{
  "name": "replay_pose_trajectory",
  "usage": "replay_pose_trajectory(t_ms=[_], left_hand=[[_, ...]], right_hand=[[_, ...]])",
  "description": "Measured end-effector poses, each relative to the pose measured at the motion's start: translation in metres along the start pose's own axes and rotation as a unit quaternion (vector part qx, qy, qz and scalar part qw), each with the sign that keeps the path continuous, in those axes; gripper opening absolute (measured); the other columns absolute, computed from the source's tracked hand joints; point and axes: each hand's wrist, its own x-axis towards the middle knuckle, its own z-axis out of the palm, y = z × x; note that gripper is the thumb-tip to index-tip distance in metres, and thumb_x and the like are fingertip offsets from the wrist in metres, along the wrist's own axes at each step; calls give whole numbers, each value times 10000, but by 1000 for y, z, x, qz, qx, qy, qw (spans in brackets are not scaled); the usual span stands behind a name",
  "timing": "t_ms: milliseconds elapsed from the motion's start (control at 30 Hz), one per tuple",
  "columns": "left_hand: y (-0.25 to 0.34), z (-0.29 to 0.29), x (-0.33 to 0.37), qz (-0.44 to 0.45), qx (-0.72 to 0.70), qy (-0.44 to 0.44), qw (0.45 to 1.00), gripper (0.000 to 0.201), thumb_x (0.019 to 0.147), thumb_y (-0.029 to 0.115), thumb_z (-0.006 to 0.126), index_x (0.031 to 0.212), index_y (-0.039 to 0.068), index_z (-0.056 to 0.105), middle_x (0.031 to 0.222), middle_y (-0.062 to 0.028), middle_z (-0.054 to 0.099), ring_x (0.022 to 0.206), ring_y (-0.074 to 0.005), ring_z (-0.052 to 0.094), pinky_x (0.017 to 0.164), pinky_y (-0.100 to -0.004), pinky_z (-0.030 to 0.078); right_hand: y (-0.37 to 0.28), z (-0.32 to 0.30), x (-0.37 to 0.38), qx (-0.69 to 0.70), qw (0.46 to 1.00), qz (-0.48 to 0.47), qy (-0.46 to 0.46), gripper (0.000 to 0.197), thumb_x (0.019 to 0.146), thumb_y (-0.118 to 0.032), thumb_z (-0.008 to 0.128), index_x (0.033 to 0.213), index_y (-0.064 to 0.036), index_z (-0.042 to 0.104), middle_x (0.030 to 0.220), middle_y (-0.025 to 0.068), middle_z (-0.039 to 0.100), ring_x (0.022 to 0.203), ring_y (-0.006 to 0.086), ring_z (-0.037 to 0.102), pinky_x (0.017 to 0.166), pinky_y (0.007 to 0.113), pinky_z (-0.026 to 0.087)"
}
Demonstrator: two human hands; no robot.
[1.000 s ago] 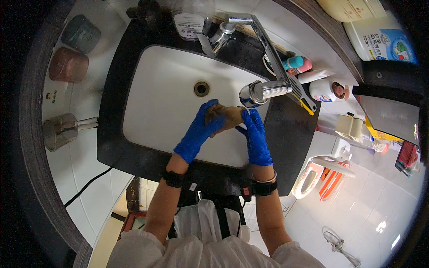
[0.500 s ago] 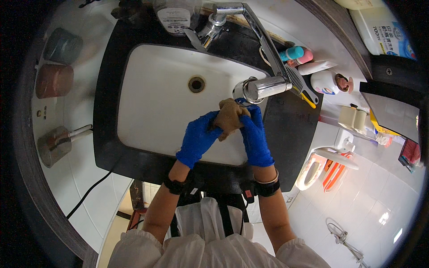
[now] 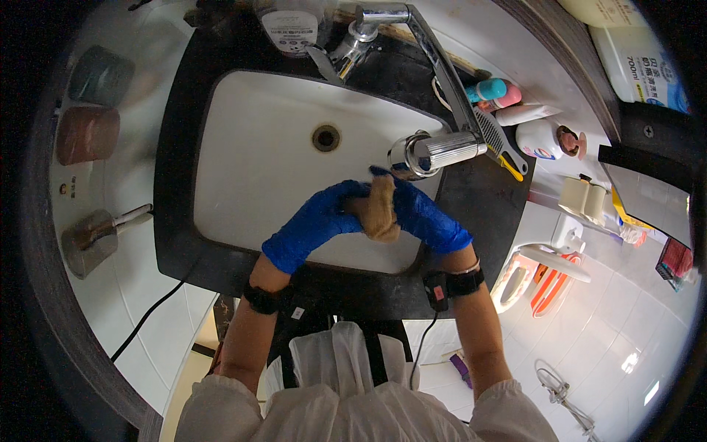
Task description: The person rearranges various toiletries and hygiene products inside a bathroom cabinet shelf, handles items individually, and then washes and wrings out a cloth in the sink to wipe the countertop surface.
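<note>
A bunched tan cloth (image 3: 381, 210) is pressed between my two blue-gloved hands above the near right part of the white sink basin (image 3: 250, 169). On its left side, my left hand (image 3: 320, 221) closes around it with bent fingers. My right hand (image 3: 423, 214) grips the cloth from the right, its fingertips partly hidden behind the fabric. Just beyond my hands hangs the round chrome head of the faucet (image 3: 445, 149). Whether water is running, I cannot tell.
A dark countertop (image 3: 482, 206) frames the basin, whose drain (image 3: 325, 138) lies toward the back. Behind stands a clear pump bottle (image 3: 287, 33). On the right are a grey brush (image 3: 497, 136), a white bottle (image 3: 537, 140) and small tubes. Cups (image 3: 88, 136) hang on the left wall.
Both my forearms have swung outward, elbows wider apart. The cloth is now squeezed into a narrower, upright bundle, turned between my hands and slightly lower in view.
</note>
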Motion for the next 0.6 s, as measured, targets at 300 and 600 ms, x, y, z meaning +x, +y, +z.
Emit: replay_pose_trajectory(t_ms=[300, 600], left_hand=[[14, 28, -10, 110, 204, 65, 971, 674, 701, 98, 735, 1289, 102, 405, 1281, -152, 482, 1085, -323, 559, 886, -411, 488], [33, 58, 9, 138, 404, 20, 904, 800, 699, 248, 742, 1370, 80, 342, 1178, -197, 550, 1025, -341, 583, 823, -418, 501]], right_hand=[[-18, 3, 2, 51, 966, 129, -216, 418, 889, -242, 597, 1251, -64, 489, 1150, 97, 589, 986, 192, 579, 791, 332, 526], [-21, 8, -11, -219, 959, 133, -119, 350, 772, -179, 704, 1061, -11, 603, 923, 92, 648, 859, 162, 578, 798, 300, 475]])
